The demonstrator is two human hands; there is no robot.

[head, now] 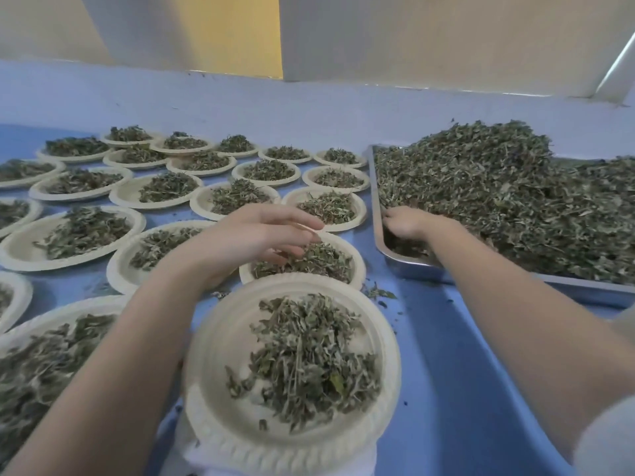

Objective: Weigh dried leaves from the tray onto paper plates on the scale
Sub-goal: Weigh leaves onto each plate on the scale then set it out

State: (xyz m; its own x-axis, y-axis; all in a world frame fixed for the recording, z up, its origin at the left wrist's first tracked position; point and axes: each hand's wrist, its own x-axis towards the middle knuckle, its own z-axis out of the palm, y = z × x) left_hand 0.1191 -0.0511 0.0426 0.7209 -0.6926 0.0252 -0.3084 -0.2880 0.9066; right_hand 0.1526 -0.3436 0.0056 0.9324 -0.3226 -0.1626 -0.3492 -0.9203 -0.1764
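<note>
Near centre: one paper plate [292, 365] carrying a loose mound of dried leaves [305, 359], sitting on a white object that is mostly hidden, probably the scale [206, 455]; no display visible, so the reading is unknown.

Right hand [407, 223] is in the near left corner of the metal tray [381, 242], fingers buried in the leaf pile [498, 201]; whether they are closed on a pinch, I cannot tell.

Left hand [264, 231] hovers over the filled plate [302, 259] just beyond the scale plate, fingers relaxed and slightly spread, gripping nothing.

Progress: many filled plates [165, 190] cover the blue tabletop [446, 338] to the left and far side. The tray remains heaped high, so judged well under way but far from finished. The current portion is likely being topped up.
</note>
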